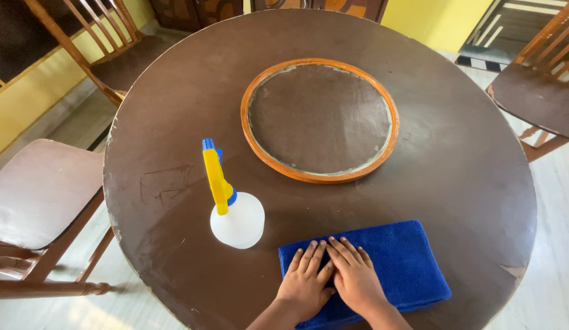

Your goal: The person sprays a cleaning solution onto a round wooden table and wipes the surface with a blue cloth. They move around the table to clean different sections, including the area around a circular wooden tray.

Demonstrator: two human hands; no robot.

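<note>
A folded blue cloth (407, 256) lies on the near edge of a round dark brown table (455, 165). My left hand (306, 282) and my right hand (355, 275) both rest flat on the cloth's left half, side by side, fingers spread and pointing away from me. The hands grip nothing. Just left of the cloth stands a white spray bottle (237, 220) with a yellow and blue trigger head, a short way from my left hand.
A round orange-rimmed ring (260, 79) sits in the table's middle. Wooden chairs stand at the left (40, 189), back left (122, 58) and right (535, 91). A pale tiled floor (553, 244) surrounds the table.
</note>
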